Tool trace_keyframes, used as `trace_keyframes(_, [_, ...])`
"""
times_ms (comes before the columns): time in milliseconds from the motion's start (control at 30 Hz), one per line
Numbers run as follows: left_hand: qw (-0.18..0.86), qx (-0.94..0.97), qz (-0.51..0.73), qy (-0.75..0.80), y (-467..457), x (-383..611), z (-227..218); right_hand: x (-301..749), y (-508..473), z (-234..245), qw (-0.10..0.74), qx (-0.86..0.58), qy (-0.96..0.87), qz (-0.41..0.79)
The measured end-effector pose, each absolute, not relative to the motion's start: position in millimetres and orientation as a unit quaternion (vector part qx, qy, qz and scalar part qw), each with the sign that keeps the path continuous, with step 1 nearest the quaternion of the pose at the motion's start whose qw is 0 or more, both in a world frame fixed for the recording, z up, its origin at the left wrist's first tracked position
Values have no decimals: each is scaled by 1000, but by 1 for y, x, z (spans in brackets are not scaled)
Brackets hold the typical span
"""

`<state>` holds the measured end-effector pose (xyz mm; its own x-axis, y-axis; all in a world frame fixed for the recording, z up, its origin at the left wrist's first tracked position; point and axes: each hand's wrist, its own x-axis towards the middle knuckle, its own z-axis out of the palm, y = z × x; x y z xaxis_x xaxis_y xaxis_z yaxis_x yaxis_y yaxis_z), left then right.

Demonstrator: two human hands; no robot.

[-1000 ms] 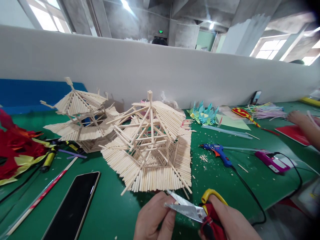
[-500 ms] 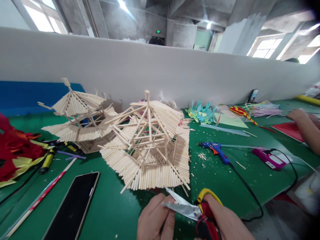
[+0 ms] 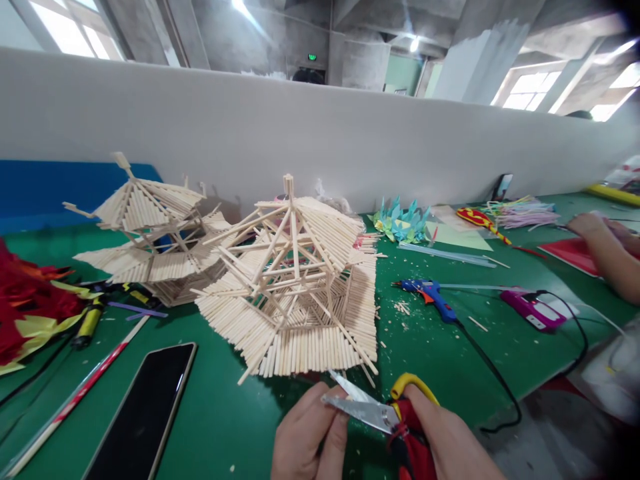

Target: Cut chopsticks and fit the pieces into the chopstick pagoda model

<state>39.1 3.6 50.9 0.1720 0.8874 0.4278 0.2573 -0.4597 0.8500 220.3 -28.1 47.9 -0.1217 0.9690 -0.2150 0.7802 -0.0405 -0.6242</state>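
My right hand (image 3: 450,443) grips red-and-yellow-handled scissors (image 3: 380,412), blades slightly apart and pointing left. My left hand (image 3: 307,433) is pinched at the blade tips; whatever it holds there is too small to make out. Both hands hover at the near table edge, just in front of a pagoda roof model (image 3: 295,287) built of thin wooden sticks. A second stick model (image 3: 150,233) stands behind it to the left.
A black phone (image 3: 145,413) and a long red-striped stick (image 3: 75,400) lie at the near left. Red and yellow paper (image 3: 30,303) sits far left. A blue glue gun (image 3: 430,297), a purple device (image 3: 533,310) with black cable, and another person's arm (image 3: 607,250) are on the right.
The view has drifted slightly right and up, so everything sits a little lower-left. My hands keep the same hold on the scissors.
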Motion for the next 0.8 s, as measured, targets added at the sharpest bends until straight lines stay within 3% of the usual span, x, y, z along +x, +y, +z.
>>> trace_keyframes(200, [430,687,507,294,15,32,47,225,-25,53,142,-642,-684,316])
trace_keyframes(333, [476,699,440,302,17,29,56,229,-26,52,137,-624,-702,315])
trace_keyframes(800, [304,771,435,352,9,29,52,222,-33,40,155,-635,-668,355])
